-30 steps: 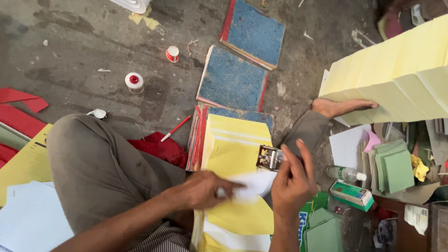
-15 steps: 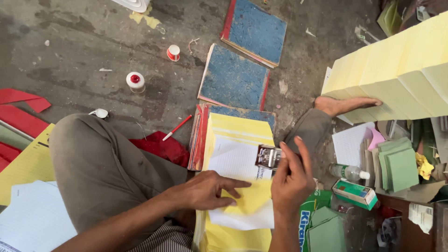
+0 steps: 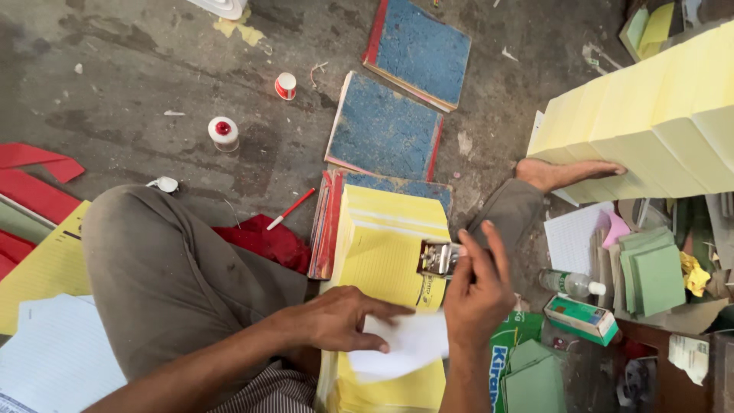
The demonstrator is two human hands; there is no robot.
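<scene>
Looking down from the head camera, I see my left hand (image 3: 336,320) lying flat with fingers stretched out, pressing on a white sheet of paper (image 3: 401,344) near the bottom of the view. My right hand (image 3: 478,294) pinches the right edge of that sheet, and its raised fingers (image 3: 478,252) touch a metal clip (image 3: 437,258) just beyond it. The sheet rests on a yellow ruled pad (image 3: 386,252), which lies on a blue book with red edging (image 3: 397,187) between my knees. Farther away, two more blue book covers (image 3: 386,126) lie on the grey floor (image 3: 138,69), well apart from my hands. To the left, a red pen (image 3: 290,209) sits beside a red cloth (image 3: 260,241). On the right, a tall stack of pale yellow paper (image 3: 657,115) stands just above my bare foot (image 3: 562,172).
</scene>
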